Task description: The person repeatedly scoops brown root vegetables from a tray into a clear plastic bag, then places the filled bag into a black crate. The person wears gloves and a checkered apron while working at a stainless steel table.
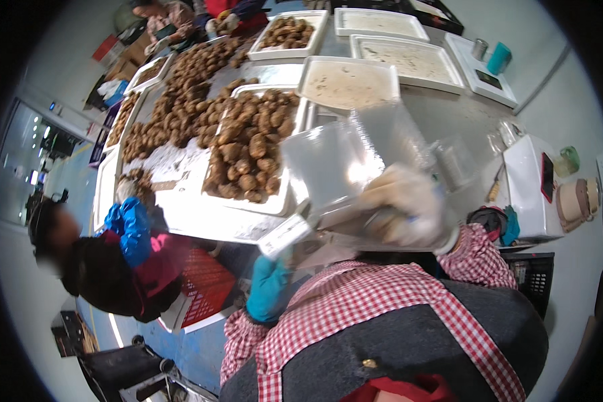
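My left hand (273, 281), in a teal glove, holds a white label card (285, 236) that bears writing, near the table's front edge. To its right my right hand (407, 206), in a whitish glove and blurred, is at the lower edge of clear plastic bags (331, 161); a brown lump shows beside its fingers, and its exact grip cannot be told. The bags lie spread on the metal table, right of a white tray (281, 201) heaped with brown taro-like tubers (246, 151).
White trays (349, 80) with dirt specks stand at the back. A loose heap of tubers (181, 100) covers the left. A co-worker in blue sleeves (133, 231) works at the left; others sit behind. At right lie a knife (494, 188) and a white box (527, 186) with a phone.
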Motion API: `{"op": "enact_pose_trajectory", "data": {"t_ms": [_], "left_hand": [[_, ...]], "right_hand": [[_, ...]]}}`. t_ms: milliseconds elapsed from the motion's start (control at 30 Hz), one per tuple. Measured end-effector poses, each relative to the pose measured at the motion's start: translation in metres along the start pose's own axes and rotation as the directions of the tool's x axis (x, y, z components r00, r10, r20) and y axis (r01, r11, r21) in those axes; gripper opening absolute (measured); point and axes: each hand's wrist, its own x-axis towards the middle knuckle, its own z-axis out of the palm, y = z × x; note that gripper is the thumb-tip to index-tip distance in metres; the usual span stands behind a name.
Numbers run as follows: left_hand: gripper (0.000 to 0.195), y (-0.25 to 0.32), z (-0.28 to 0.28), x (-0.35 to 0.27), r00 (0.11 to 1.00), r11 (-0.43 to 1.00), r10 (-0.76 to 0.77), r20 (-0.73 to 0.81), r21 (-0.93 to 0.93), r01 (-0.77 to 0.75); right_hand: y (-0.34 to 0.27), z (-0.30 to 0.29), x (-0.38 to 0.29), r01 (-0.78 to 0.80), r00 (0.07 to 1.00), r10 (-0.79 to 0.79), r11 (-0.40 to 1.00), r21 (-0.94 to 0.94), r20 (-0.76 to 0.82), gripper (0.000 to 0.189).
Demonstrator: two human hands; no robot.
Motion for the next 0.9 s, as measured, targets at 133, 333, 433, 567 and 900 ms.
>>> {"op": "enact_pose_trajectory", "data": {"t_ms": [133, 333, 433, 567, 900], "left_hand": [[0.044, 0.038, 0.017, 0.014, 0.992, 0.990, -0.120, -0.043, 0.075, 0.123], [0.062, 0.066, 0.009, 0.029, 0.965, 0.924, -0.252, -0.078, -0.317, 0.215], [0.061, 0.058, -0.006, 0.027, 0.960, 0.891, -0.281, 0.005, -0.371, 0.263], [0.056, 0.048, -0.016, 0.029, 0.956, 0.890, -0.285, 0.070, -0.350, 0.291], [0.041, 0.030, -0.010, 0.029, 0.975, 0.950, -0.190, 0.112, 0.273, 0.153]], "right_hand": [[-0.008, 0.085, -0.002, -0.298, 0.936, 0.220, 0.911, 0.285, 0.277, 0.024], [-0.001, 0.112, -0.019, 0.153, 0.928, -0.163, 0.987, 0.056, 0.336, 0.006], [-0.002, 0.115, -0.020, 0.071, 0.956, -0.069, 0.997, 0.004, 0.286, 0.015], [-0.028, 0.086, 0.025, -0.090, 0.982, 0.102, 0.993, -0.080, 0.158, 0.035], [-0.040, 0.094, 0.035, 0.152, 0.956, -0.049, 0.924, -0.350, 0.288, 0.025]]}}
